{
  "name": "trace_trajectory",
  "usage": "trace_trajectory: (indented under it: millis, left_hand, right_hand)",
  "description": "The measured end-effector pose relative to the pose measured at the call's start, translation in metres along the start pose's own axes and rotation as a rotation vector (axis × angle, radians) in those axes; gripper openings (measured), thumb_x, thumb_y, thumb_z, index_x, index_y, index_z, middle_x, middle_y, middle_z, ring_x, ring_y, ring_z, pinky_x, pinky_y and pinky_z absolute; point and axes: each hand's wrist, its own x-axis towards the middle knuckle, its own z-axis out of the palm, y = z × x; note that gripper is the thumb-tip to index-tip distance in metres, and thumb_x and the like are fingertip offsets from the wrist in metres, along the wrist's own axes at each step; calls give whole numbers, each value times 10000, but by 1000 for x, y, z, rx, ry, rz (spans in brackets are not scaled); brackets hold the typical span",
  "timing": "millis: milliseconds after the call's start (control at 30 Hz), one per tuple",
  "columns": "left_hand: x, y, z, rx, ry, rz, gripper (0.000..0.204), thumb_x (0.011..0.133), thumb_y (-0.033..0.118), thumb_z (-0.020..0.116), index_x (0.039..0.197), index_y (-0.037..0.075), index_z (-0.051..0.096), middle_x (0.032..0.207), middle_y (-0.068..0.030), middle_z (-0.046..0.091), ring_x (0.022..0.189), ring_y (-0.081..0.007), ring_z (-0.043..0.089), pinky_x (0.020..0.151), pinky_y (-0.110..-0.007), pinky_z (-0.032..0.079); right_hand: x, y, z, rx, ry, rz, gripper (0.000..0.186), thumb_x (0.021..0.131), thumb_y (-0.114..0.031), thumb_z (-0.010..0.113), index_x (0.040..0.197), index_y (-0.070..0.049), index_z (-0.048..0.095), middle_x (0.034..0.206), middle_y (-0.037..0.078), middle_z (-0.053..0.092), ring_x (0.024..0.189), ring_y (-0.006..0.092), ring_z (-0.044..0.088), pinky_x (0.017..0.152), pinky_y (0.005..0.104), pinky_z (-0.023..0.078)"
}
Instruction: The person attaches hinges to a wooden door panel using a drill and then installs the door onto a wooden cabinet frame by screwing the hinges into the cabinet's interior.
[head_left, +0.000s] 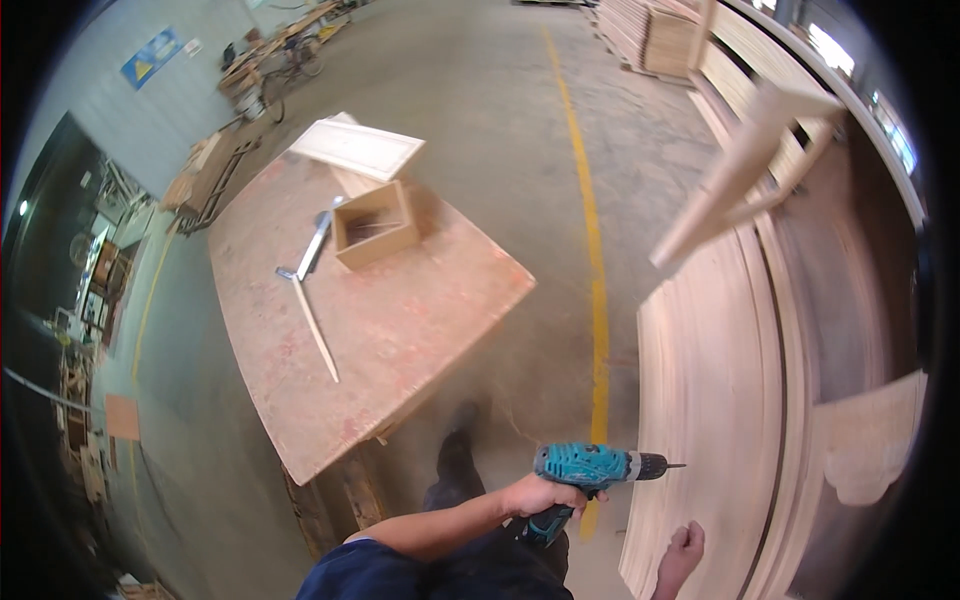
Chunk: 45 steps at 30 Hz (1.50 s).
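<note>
A scuffed table (400, 325) stands on the workshop floor (480, 110), bearing an open wooden box (380, 249), a metal tool (314, 245), a slim stick (317, 332) and a white panel (358, 148).

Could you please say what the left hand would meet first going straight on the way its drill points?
Probably the pale wood stack; depth is unclear, so the left hand and teal drill might pass above.

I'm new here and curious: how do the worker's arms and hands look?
The left hand and right hand are ungloved. The left forearm is bare below a dark blue sleeve; of the right arm, only the bare end near the hand shows.
</note>
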Motion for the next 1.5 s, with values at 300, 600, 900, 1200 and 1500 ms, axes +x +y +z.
trace_trajectory:
  millis: [300, 600, 900, 1200, 1500]
  left_hand:
    - [-172, 130, -178, -23, 286, 235, 363, 800, 6, 653, 1162, -26, 651, 1047, -102, 702, 872, -185, 679, 781, -307, 538]
    - [-294, 147, -268, -371, 728, 439, 339, 800, 35, 627, 1128, -44, 663, 953, -107, 710, 840, -203, 686, 792, -327, 537]
    - [-296, 139, -275, -477, 923, 431, 505, 660, 225, 686, 1081, -47, 629, 780, -112, 649, 646, -228, 632, 616, -310, 532]
    - [-294, 157, -274, -405, 919, 393, 504, 696, 229, 683, 1123, -31, 618, 784, -104, 650, 682, -217, 635, 641, -304, 529]
    - [-294, 173, -256, -357, 906, 290, 501, 706, 228, 685, 1134, -23, 616, 793, -102, 652, 710, -212, 637, 658, -299, 525]
  right_hand:
    - [36, -383, 257, 102, -640, -361, 187, 945, -114, 638, 1030, 45, 690, 844, 76, 688, 795, 118, 625, 746, 275, 512]
    - [34, -636, 561, 7, -762, -929, 198, 920, -197, 632, 977, -21, 705, 879, 154, 712, 822, 267, 699, 738, 394, 530]
    - [28, -678, 728, -641, -705, -1211, 245, 927, -118, 508, 940, -62, 746, 996, 201, 715, 921, 344, 716, 776, 459, 581]
    - [21, -686, 730, -559, -687, -1194, 222, 906, -103, 528, 906, -30, 737, 964, 222, 712, 932, 356, 716, 804, 442, 584]
    - [20, -668, 622, 337, -850, -601, 168, 896, -178, 624, 925, -27, 694, 832, 111, 703, 729, 218, 675, 694, 349, 542]
